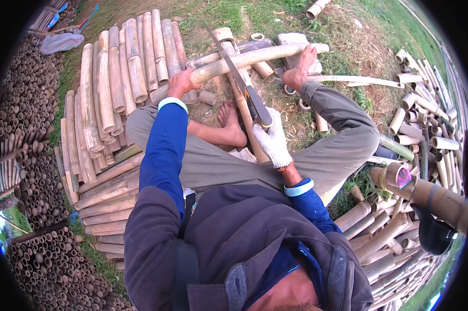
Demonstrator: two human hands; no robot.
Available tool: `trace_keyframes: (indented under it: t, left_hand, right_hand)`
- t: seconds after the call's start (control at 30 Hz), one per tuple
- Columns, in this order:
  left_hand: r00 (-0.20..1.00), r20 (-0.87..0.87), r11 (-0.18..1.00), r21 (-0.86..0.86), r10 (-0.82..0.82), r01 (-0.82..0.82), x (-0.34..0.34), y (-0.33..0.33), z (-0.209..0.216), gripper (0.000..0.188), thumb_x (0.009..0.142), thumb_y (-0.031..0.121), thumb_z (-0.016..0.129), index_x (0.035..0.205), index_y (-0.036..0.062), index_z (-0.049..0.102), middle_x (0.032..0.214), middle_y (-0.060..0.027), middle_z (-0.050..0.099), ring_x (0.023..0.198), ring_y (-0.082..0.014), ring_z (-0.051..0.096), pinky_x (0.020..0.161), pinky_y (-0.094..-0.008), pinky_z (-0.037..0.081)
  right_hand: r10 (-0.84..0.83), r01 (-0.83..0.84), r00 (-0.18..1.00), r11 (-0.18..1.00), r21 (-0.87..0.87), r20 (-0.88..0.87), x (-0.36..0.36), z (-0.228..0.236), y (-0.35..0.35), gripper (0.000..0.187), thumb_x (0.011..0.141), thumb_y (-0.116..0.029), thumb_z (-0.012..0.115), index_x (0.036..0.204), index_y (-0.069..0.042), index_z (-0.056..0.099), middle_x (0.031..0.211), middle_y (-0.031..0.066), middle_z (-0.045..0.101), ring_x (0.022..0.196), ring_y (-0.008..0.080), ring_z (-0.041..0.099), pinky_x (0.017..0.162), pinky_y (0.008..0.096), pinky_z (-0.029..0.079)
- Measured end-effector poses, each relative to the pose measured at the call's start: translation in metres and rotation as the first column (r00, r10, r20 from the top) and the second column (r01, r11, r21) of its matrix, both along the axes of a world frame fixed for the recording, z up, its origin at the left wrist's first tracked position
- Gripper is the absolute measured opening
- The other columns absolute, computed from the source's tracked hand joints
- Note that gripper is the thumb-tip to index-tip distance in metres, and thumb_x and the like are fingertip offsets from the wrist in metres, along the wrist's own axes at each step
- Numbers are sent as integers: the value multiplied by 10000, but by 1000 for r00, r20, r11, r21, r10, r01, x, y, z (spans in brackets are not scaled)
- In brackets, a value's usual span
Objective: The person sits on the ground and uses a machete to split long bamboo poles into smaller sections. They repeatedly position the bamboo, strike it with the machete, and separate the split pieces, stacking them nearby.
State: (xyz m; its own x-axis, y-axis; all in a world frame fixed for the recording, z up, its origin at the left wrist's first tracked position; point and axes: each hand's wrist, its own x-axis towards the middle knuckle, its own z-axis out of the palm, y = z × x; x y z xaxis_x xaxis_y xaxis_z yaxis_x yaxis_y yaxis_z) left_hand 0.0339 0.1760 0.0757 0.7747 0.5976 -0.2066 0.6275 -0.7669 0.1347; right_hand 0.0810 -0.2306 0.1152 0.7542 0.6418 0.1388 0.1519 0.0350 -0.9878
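Note:
A long pale bamboo pole (275, 53) lies crosswise in front of me. My bare left hand (181, 83) is wrapped round it near its left part. In a white knit glove, my right hand (273, 137) grips the dark handle of a hand saw (239, 78). The blade slants up and to the left across the pole; whether its teeth are inside a cut I cannot make out. Under the pole stands a bamboo support (228, 44). My bare right foot (300, 67) presses on the pole near its right end, beside a grey stone block (292, 39).
Stacked bamboo lengths (133, 57) rise at my left. A heap of cut pieces (399, 228) lies at right, with a thick bamboo post (425, 197) and a dark cap-like object (432, 230) by it. Short offcuts and rings (304, 103) are scattered on the ground. A plastic bag (61, 43) sits far left.

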Motion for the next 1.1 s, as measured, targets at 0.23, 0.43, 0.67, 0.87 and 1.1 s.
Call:
trace_keyframes:
  t: [0.23,0.43,0.67,0.87,1.1]
  left_hand:
    - [997,36,997,48,-63,61,3,0,10,864,737,669,914,1334,89,683,1182,-214,789,1137,-422,745,954,-541,580]
    - [998,57,999,-36,-19,21,21,-18,15,1034,750,831,811,1375,18,678,1240,-272,770,1183,-431,738,999,-539,575]
    - [956,213,974,-55,-203,219,45,-22,15,1035,792,716,851,1548,93,515,1344,-268,725,1225,-470,701,1030,-552,559]
    - [953,156,956,-100,-259,276,66,-22,10,899,912,588,809,1584,117,441,1437,-263,657,1222,-485,679,994,-563,564]
    - [871,256,908,97,-419,408,56,-24,-6,758,980,515,753,1556,112,470,1258,-192,644,1067,-443,706,902,-537,582]
  right_hand:
    - [-3,7,997,999,48,-82,10,-2,26,530,971,-42,698,1470,-2,522,1330,159,588,1263,261,598,1122,375,463]
    - [29,-35,998,992,-118,-54,18,-2,19,699,944,-49,734,1582,11,455,1494,189,587,1414,281,564,1182,402,456]
    - [47,-30,995,981,-191,89,62,43,16,643,897,-73,749,1503,-17,542,1369,216,602,1294,372,627,1123,439,494]
    - [191,-184,982,958,-219,7,72,51,22,746,874,-67,773,1558,5,483,1524,231,537,1458,376,526,1235,431,407]
    - [201,-220,974,953,-207,-110,66,52,13,759,852,-38,777,1553,-9,489,1474,218,576,1394,367,585,1194,444,446]
